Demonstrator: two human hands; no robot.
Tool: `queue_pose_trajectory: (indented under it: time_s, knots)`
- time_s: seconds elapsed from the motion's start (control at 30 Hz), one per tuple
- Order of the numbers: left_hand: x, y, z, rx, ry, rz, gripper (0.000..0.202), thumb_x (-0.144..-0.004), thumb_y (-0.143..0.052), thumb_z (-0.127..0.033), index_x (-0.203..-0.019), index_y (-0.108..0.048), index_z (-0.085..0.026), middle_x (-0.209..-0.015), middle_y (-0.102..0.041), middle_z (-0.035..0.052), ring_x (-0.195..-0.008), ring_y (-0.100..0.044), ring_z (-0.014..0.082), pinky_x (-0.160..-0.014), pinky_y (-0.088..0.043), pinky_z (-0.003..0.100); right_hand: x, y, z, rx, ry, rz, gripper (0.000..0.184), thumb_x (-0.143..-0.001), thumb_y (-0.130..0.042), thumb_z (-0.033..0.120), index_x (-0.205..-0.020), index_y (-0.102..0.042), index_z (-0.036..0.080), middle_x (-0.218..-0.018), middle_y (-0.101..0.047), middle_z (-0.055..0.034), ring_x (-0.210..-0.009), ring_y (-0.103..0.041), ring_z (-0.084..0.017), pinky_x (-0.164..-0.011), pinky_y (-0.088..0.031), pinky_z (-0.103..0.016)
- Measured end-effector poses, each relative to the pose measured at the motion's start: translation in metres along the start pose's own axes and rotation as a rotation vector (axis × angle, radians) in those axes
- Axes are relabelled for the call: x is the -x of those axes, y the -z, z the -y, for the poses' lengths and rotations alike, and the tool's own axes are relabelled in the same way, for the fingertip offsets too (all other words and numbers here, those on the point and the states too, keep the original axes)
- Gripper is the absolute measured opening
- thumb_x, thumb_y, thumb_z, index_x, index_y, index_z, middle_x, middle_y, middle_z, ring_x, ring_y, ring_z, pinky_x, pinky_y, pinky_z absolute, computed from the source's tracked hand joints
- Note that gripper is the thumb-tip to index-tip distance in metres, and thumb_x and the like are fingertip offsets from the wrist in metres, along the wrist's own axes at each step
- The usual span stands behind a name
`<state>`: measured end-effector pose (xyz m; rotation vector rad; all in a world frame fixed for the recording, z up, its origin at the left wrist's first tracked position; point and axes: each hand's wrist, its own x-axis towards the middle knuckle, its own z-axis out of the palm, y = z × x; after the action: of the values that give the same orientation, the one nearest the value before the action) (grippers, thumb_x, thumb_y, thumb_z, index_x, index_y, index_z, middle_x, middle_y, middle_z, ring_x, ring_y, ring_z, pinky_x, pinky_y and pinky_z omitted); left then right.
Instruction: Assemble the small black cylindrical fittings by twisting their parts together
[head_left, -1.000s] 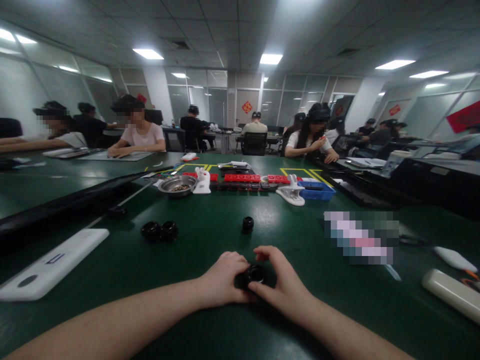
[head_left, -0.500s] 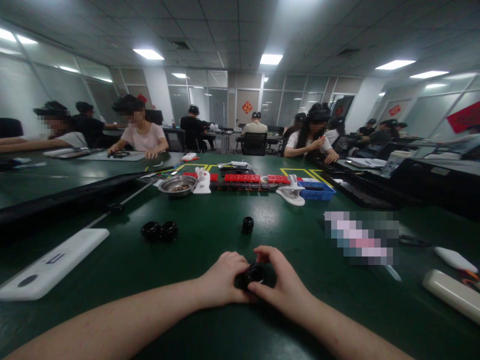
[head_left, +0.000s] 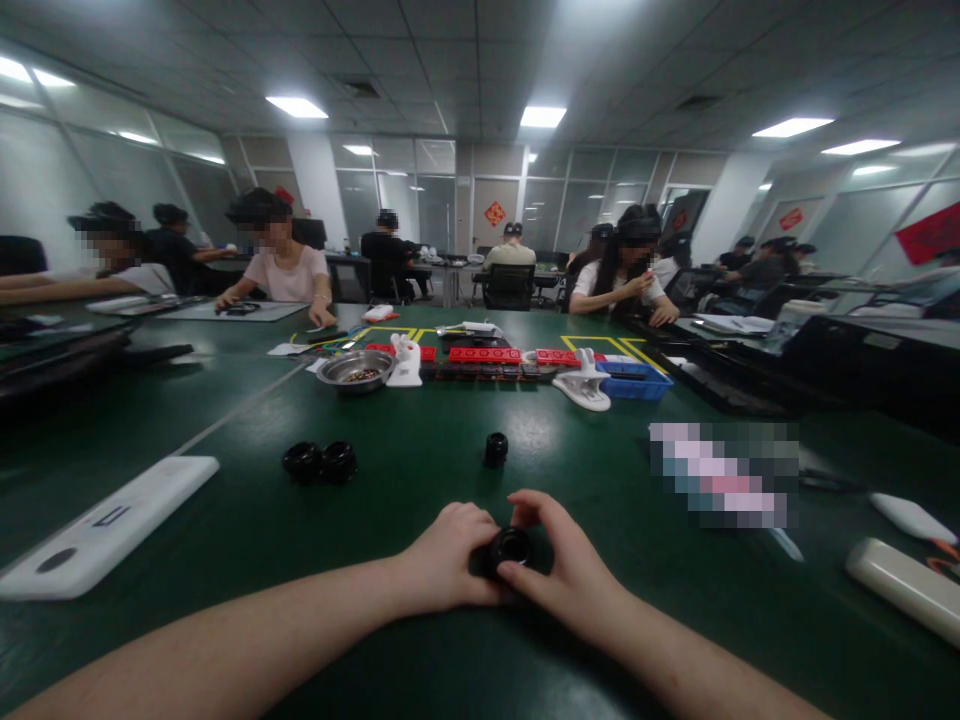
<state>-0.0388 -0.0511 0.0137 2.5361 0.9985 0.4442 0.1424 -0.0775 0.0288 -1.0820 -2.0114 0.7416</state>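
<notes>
My left hand [head_left: 452, 553] is closed around the left side of a glossy black ring-shaped part [head_left: 516, 545] with a round opening facing up. From the right, my right hand [head_left: 564, 553] curves about the same part, its thumb on the near rim and its fingers at the far side. Both hands are low over the green table in front of me. Just beyond them stands a similar small black part [head_left: 496, 449]. A pair of like black parts [head_left: 320, 461] sits to the left, side by side. The underside of the held part is hidden.
A white oblong device [head_left: 112, 525] lies at the left. Farther back are a metal bowl [head_left: 355, 371], red strips [head_left: 485, 356], a white clip [head_left: 584, 385] and a blue bin [head_left: 634, 383]. A cream case [head_left: 904, 590] lies at right. Several people sit around.
The long black panel on the left has shifted back and left. Across the table, a person's hand has moved slightly toward me and right. My hands have barely moved.
</notes>
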Motion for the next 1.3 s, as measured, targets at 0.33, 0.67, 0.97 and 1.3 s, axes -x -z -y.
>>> queue_pose_trajectory:
  time_s: [0.33, 0.67, 0.97, 1.3]
  knots:
    - [0.0002, -0.0013, 0.0027, 0.018, -0.013, 0.001, 0.035, -0.067, -0.066, -0.047, -0.085, -0.06, -0.018, -0.09, -0.061, 0.0037, -0.087, -0.053, 0.0215, -0.081, -0.037, 0.034, 0.0025, 0.0027, 0.0032, -0.004, 0.061, 0.055, 0.056, -0.064, -0.061, 0.014, -0.117, -0.041, 0.02, -0.113, -0.052, -0.0098, -0.106, -0.049, -0.025, -0.092, -0.039, -0.044]
    - [0.0006, -0.0011, 0.0018, 0.014, -0.007, -0.002, 0.039, -0.066, -0.068, -0.046, -0.092, -0.06, -0.018, -0.098, -0.06, 0.0043, -0.09, -0.052, 0.0225, -0.082, -0.037, 0.034, 0.0034, 0.0051, 0.0049, -0.072, 0.081, 0.146, 0.065, -0.065, -0.054, 0.006, -0.124, -0.033, 0.021, -0.123, -0.047, -0.0107, -0.114, -0.044, -0.024, -0.097, -0.034, -0.045]
    - [0.0005, -0.0023, 0.0018, -0.012, 0.007, 0.003, 0.034, -0.063, -0.069, -0.045, -0.083, -0.06, -0.018, -0.087, -0.06, 0.0017, -0.083, -0.052, 0.0202, -0.078, -0.037, 0.032, 0.0013, 0.0014, 0.0013, 0.001, 0.027, 0.022, 0.05, -0.064, -0.056, 0.009, -0.112, -0.043, 0.02, -0.1, -0.057, -0.0064, -0.096, -0.054, -0.022, -0.088, -0.042, -0.041]
    - [0.0004, -0.0019, 0.0038, 0.017, -0.014, -0.001, 0.036, -0.065, -0.068, -0.046, -0.085, -0.06, -0.018, -0.09, -0.06, 0.0034, -0.087, -0.052, 0.0219, -0.08, -0.037, 0.033, 0.004, 0.0049, 0.005, -0.065, 0.092, 0.115, 0.061, -0.07, -0.054, 0.011, -0.126, -0.033, 0.021, -0.124, -0.047, -0.0103, -0.115, -0.044, -0.024, -0.097, -0.034, -0.045]
